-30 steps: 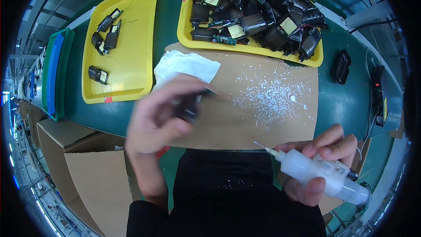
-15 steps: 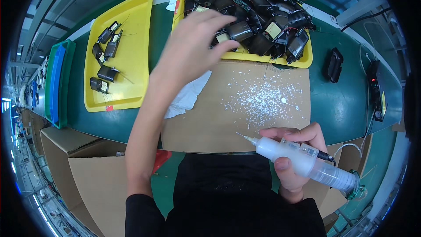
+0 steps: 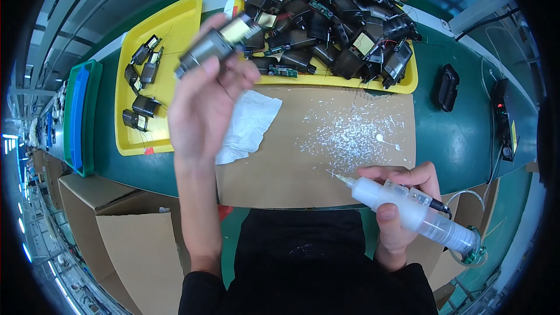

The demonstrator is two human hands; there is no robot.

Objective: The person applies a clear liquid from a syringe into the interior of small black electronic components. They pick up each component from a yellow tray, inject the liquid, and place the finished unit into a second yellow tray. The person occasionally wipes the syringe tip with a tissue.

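Left hand (image 3: 204, 99) raised above the green bench, fingers closed on a small black-and-grey component (image 3: 217, 46), between two yellow plastic trays (image 3: 181, 29). Right hand (image 3: 402, 198) grips a translucent white glue syringe (image 3: 408, 213), nozzle over the near edge of the brown cardboard mat (image 3: 309, 157), whose centre lies open beside a crumpled white cloth (image 3: 248, 125).

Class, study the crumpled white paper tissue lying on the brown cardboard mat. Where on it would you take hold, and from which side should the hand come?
Pinch the crumpled white paper tissue at its raised upper right corner, coming from above and the right. That corner lies free on the brown cardboard mat, while the tissue's left part is hidden behind the left hand, so the right side looks the easier way in.
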